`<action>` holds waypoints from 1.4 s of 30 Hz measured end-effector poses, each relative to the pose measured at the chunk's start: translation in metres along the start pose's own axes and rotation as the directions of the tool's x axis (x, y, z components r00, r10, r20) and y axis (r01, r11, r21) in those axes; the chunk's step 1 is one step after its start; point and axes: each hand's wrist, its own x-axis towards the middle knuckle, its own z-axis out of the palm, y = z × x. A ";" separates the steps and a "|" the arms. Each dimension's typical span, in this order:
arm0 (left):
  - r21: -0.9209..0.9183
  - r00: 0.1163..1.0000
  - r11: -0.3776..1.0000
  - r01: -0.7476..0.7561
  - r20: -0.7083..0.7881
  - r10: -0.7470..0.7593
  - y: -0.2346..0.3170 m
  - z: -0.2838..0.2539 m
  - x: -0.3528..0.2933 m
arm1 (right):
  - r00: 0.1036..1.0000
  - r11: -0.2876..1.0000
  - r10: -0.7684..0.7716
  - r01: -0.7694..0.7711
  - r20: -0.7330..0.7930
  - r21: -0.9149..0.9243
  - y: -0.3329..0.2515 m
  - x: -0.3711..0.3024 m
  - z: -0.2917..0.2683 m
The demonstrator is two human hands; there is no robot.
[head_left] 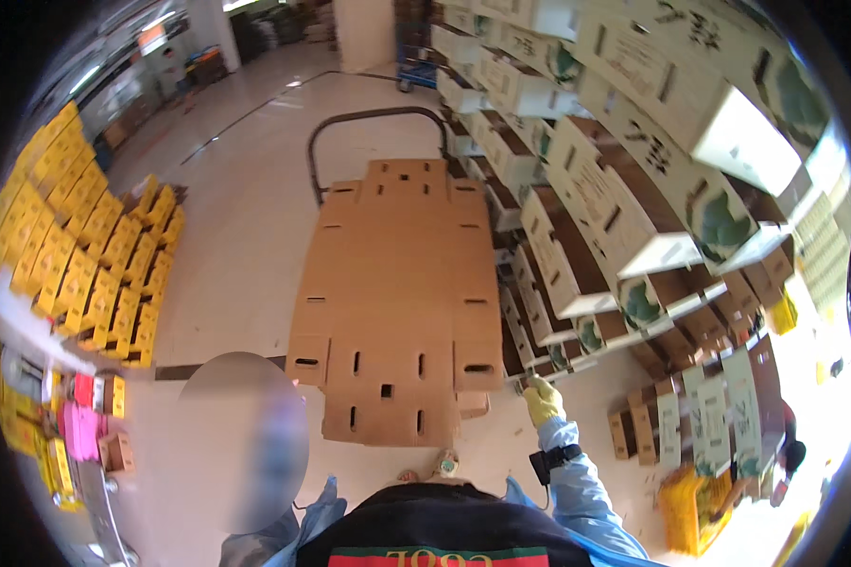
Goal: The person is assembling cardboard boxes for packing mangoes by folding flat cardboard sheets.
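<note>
In front of me lies a flat brown cardboard box blank (397, 274) with slots and cut-out flaps, on top of a cart whose dark curved handle (376, 113) rises at the far end. My right hand (544, 402), in a yellow glove, is closed just right of the blank's near corner, beside the lowest white boxes. What its fingers hold, if anything, cannot be made out. A blurred oval covers nearly all of my left hand (295, 383); only a bit shows at the blank's near left edge, and its fingers are hidden.
Tall stacks of white open boxes (615, 189) line the right side, close to the cart. Yellow boxes (95, 255) are piled at the left. A person (792, 454) stoops by a yellow crate (686, 510) at the lower right. A blue cart (416, 66) stands at the back.
</note>
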 end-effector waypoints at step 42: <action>0.053 0.038 0.008 -0.999 0.582 0.812 0.038 -0.034 0.130 | 0.289 0.142 -0.578 0.957 0.763 -0.255 -0.183 0.088 0.043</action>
